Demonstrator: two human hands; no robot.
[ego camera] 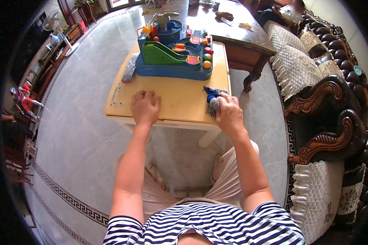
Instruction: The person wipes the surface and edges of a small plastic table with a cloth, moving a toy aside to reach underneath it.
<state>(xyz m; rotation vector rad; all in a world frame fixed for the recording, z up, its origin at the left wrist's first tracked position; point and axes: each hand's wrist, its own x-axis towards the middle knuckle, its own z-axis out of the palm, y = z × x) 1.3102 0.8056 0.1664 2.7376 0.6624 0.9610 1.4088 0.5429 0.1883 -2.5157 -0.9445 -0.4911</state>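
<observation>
My right hand [231, 114] grips a crumpled blue and grey cloth [214, 101] against the right front corner of a small yellow-topped table [179, 104]. Resting near the front edge, my left hand [145, 107] is empty, with its fingers partly curled and the thumb apart. Behind both hands stands a toy track playset [171, 71] with a blue base, a green ramp and several orange, red and yellow knobs. A clear plastic packet [130, 68] lies along its left side; its contents are too blurred to tell.
A dark stone-topped wooden table [248, 39] adjoins at the back right, with crumpled cloths on it. Along the right runs a carved leather sofa [322, 88], where a person [286, 13] sits. A fan [59, 33] and a red-silver toy figure [24, 102] are on the left.
</observation>
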